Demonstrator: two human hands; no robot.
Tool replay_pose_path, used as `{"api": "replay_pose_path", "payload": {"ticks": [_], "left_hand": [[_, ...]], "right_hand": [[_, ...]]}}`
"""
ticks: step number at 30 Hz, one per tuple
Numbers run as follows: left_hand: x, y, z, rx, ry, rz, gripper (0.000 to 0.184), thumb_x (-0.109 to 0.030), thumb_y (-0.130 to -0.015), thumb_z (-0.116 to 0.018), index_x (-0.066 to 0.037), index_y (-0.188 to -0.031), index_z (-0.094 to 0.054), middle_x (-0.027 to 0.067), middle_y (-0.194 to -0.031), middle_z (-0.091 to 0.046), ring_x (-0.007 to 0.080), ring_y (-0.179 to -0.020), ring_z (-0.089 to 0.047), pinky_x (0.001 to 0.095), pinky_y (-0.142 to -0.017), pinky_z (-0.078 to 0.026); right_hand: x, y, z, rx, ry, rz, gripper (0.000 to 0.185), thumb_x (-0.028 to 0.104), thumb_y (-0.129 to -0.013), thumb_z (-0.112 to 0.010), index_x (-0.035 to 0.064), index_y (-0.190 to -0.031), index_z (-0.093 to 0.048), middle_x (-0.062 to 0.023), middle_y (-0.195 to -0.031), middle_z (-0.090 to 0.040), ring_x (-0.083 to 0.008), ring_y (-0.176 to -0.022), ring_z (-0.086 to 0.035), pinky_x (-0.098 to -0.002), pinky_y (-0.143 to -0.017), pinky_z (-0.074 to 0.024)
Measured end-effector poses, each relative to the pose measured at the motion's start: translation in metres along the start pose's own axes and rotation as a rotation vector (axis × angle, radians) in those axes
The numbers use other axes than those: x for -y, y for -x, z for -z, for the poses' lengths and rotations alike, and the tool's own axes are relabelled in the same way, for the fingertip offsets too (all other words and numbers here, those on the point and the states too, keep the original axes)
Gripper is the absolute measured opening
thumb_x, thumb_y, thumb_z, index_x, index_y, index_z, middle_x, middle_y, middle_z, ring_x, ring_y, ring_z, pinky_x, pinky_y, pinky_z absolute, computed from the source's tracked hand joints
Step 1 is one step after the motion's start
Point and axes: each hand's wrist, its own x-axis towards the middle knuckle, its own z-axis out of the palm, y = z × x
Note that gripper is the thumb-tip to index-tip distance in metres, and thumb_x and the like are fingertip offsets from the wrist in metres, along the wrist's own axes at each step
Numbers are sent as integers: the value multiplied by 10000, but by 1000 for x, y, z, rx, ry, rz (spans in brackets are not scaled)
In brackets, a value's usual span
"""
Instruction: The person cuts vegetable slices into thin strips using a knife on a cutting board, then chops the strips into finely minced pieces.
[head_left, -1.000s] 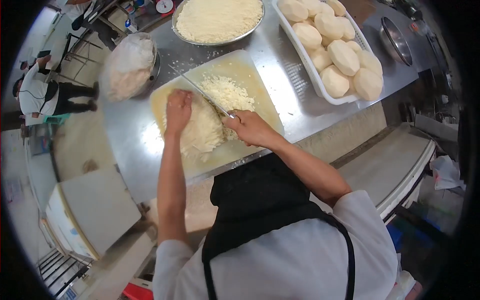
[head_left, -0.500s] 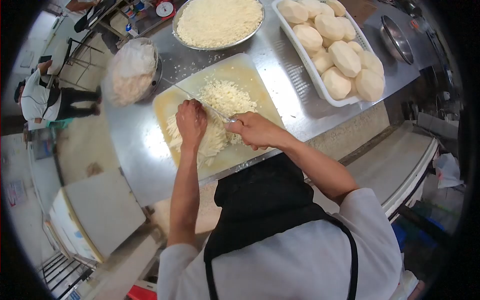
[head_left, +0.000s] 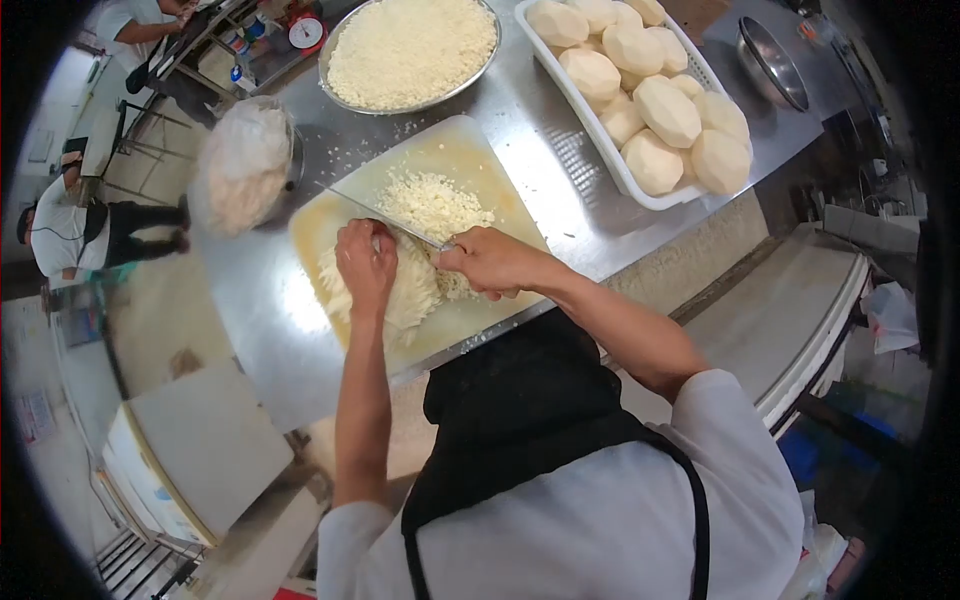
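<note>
A knife [head_left: 385, 217] is in my right hand [head_left: 497, 261], its blade pointing up and left across the pale food on the cutting board [head_left: 495, 180]. My left hand [head_left: 367, 262], its fingers curled, rests on a heap of pale strips [head_left: 408, 298] just below the blade. Whether the fingers grip any strips is hidden. Finely chopped pale bits [head_left: 435, 203] lie on the far side of the knife, with loose bits scattered past the board's edge.
Behind the board stands a round bowl of chopped food [head_left: 410, 55]. A white basket [head_left: 640, 190] holds several peeled, pale roots. A bagged container [head_left: 245, 165] is at the left and a metal bowl [head_left: 772, 65] at the right. Two people [head_left: 75, 230] are at the far left.
Compared with a second ago, my left hand has moved down and closer to the blade over the strips. The knife stays in my right hand. The whole view has shifted slightly.
</note>
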Motion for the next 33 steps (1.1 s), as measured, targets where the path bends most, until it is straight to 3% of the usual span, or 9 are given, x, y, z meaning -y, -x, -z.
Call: {"api": "replay_pose_path", "payload": {"ticks": [5, 9, 12, 15, 18, 21, 27, 30, 33], "left_hand": [[5, 1, -5, -87, -15, -64, 163, 11, -745, -665, -33, -897, -629, 122, -841, -627, 373, -802, -573, 485, -715, -451], [-1, 0, -3, -42, -29, -2, 143, 0, -759, -668, -39, -889, -623, 121, -855, -630, 372, -806, -572, 488, -720, -448], [0, 4, -2, 2, -47, 44, 143, 0, -769, -666, -41, -900, -625, 124, -881, -633, 376, -848, -582, 489, -745, -449], [0, 0, 5, 49, -17, 77, 164, 1, -776, -665, -40, -931, -630, 143, -915, -631, 382, -902, -589, 489, -791, -447], [-9, 0, 11, 56, 35, 1, 192, -4, -784, -665, -42, -971, -639, 159, -960, -627, 384, -946, -589, 487, -836, -440], [-16, 16, 11, 82, -9, -44, 211, -13, -795, -667, -47, -1003, -649, 156, -1002, -620, 373, -978, -585, 480, -867, -429], [-24, 11, 8, 66, -97, -19, 209, -36, -813, -666, -57, -1021, -661, 129, -1017, -610, 344, -1014, -578, 467, -900, -417], [-22, 16, 7, 64, -131, -17, 193, -49, -830, -667, -62, -1022, -663, 127, -1012, -609, 339, -1021, -580, 469, -909, -417], [-26, 13, 6, 74, -144, 3, 182, -60, -841, -667, -60, -1023, -662, 127, -1015, -610, 339, -1028, -581, 470, -914, -419]], "right_hand": [[-16, -16, -2, 22, 0, 0, 407, 443, -1043, -586, 45, -970, -628, -27, -604, -503, -133, -486, -535, -306, -372, -354], [5, 8, 4, -22, 74, 5, 412, 450, -1039, -593, 47, -963, -631, -24, -604, -503, -128, -480, -523, -300, -370, -343], [-15, -10, -2, 11, 12, -8, 479, 473, -1020, -587, 1, -947, -631, -99, -634, -590, -193, -513, -606, -358, -414, -449], [-22, -22, -4, 33, -7, -1, 475, 457, -1023, -587, -7, -933, -631, -103, -627, -597, -193, -517, -615, -368, -418, -454], [-21, -4, -13, -20, 23, 42, 448, 446, -1048, -592, 7, -970, -629, -54, -623, -544, -153, -477, -550, -327, -416, -417], [-20, 22, -33, -150, -84, 202, 484, 443, -1049, -563, -2, -867, -616, -88, -586, -577, -195, -489, -602, -379, -434, -462], [-35, -3, -36, -126, -139, 90, 490, 415, -1056, -565, -33, -862, -610, -113, -602, -587, -215, -496, -621, -397, -491, -497], [-4, 41, -33, -81, -129, 94, 496, 419, -1057, -566, -40, -878, -619, -118, -626, -593, -218, -496, -622, -394, -487, -499], [-33, 3, -47, -142, -129, 200, 473, 405, -1059, -572, -41, -912, -634, -105, -632, -592, -212, -485, -616, -387, -457, -492]]}}
